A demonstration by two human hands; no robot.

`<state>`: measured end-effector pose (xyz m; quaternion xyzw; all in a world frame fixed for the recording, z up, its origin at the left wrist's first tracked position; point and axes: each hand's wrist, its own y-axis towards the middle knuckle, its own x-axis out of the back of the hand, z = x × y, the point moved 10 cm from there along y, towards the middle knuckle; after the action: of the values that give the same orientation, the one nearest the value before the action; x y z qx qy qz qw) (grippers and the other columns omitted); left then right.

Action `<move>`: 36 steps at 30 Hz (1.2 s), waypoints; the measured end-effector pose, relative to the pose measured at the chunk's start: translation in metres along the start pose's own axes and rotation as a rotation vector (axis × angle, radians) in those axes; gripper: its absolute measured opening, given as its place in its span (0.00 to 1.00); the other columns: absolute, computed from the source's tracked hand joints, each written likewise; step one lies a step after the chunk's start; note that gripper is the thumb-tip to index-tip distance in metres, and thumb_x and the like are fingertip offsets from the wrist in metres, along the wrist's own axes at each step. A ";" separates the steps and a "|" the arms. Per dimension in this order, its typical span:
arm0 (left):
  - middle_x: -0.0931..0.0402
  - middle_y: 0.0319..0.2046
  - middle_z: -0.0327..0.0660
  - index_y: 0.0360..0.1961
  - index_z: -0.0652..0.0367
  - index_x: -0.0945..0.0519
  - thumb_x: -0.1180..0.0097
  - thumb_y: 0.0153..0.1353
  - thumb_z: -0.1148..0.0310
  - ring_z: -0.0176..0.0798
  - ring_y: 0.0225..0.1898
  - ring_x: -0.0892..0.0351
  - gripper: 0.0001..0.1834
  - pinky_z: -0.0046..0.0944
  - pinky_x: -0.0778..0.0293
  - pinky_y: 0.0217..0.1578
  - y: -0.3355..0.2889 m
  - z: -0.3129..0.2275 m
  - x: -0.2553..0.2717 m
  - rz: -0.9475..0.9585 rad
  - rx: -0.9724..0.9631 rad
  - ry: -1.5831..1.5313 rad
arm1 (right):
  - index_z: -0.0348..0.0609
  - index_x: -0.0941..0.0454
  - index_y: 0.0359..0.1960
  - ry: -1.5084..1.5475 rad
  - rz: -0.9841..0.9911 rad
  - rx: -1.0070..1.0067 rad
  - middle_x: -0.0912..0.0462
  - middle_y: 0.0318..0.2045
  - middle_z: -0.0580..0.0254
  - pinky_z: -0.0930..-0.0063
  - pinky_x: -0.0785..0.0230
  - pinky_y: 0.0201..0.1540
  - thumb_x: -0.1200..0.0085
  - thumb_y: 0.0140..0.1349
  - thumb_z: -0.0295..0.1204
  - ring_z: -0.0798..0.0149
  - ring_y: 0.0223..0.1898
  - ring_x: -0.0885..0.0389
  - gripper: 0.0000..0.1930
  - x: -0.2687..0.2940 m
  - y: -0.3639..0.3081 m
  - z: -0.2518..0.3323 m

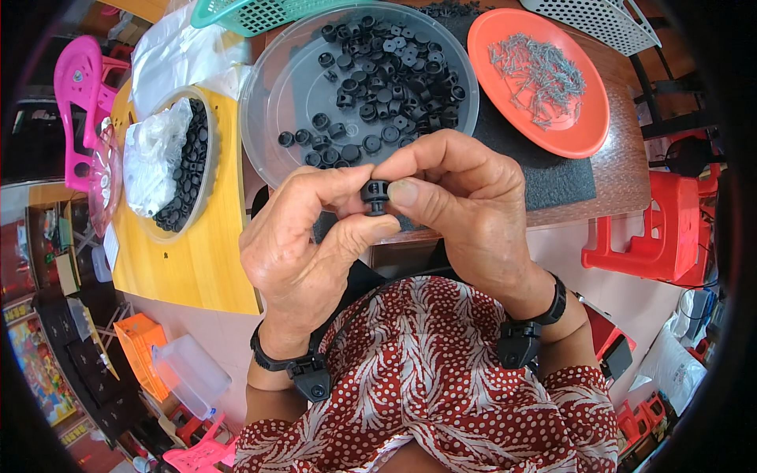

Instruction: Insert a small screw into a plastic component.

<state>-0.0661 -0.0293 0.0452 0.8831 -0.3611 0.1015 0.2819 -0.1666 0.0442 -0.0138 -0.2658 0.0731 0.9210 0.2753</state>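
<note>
Between both hands, in front of my chest, is a small black plastic cord lock (377,194) with a round head, a hole in its side and a narrower stem below. My left hand (303,229) pinches it between thumb and fingers, the thumb under the stem. My right hand (465,193) grips the head from the other side with thumb and index finger. Just beyond the hands, a round clear plastic tub (268,94) holds many loose black round plastic parts (394,79). To its right, an orange plate (489,55) carries a heap of small metal springs (544,79).
On the yellow table (189,272) at left stands a clear container (209,169) of black parts, partly covered by a plastic bag (154,154). A green basket (252,16) and a white basket (591,16) stand at the back. Red stools (662,236) are at right.
</note>
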 end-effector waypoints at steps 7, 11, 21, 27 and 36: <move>0.27 0.23 0.38 0.36 0.67 0.22 0.32 0.42 0.74 0.29 0.25 0.29 0.18 0.27 0.32 0.26 -0.001 0.009 0.000 -0.005 0.082 -0.083 | 0.34 0.23 0.34 -0.054 -0.015 0.039 0.21 0.29 0.66 0.85 0.32 0.34 0.49 0.53 0.13 0.78 0.32 0.26 0.08 0.001 0.001 0.005; 0.26 0.24 0.35 0.37 0.67 0.23 0.33 0.42 0.78 0.27 0.26 0.30 0.18 0.26 0.32 0.27 -0.002 0.021 -0.005 0.014 0.205 -0.272 | 0.35 0.23 0.34 -0.120 0.021 0.046 0.21 0.31 0.63 0.82 0.29 0.39 0.48 0.55 0.14 0.74 0.34 0.23 0.06 0.001 0.002 0.004; 0.26 0.26 0.36 0.38 0.68 0.24 0.34 0.45 0.80 0.25 0.28 0.29 0.17 0.23 0.30 0.29 -0.003 0.031 -0.013 0.026 0.347 -0.431 | 0.35 0.23 0.31 -0.142 -0.042 0.082 0.22 0.26 0.68 0.84 0.32 0.33 0.48 0.51 0.12 0.79 0.30 0.27 0.08 0.004 0.003 0.007; 0.25 0.27 0.37 0.36 0.68 0.24 0.35 0.47 0.80 0.25 0.28 0.28 0.15 0.24 0.30 0.30 -0.003 0.032 -0.015 0.066 0.363 -0.382 | 0.34 0.23 0.33 -0.259 0.001 0.141 0.22 0.29 0.65 0.82 0.30 0.38 0.48 0.53 0.13 0.75 0.33 0.24 0.07 0.002 0.000 0.013; 0.22 0.28 0.40 0.36 0.69 0.26 0.36 0.48 0.80 0.28 0.30 0.24 0.14 0.27 0.26 0.32 -0.003 0.028 -0.017 0.013 0.281 -0.593 | 0.35 0.24 0.30 -0.164 -0.049 0.089 0.22 0.25 0.68 0.84 0.32 0.32 0.49 0.50 0.11 0.79 0.29 0.26 0.08 0.001 0.000 0.013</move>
<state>-0.0768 -0.0333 0.0146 0.9021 -0.4156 -0.1094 0.0389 -0.1735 0.0484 -0.0031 -0.1788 0.0847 0.9284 0.3144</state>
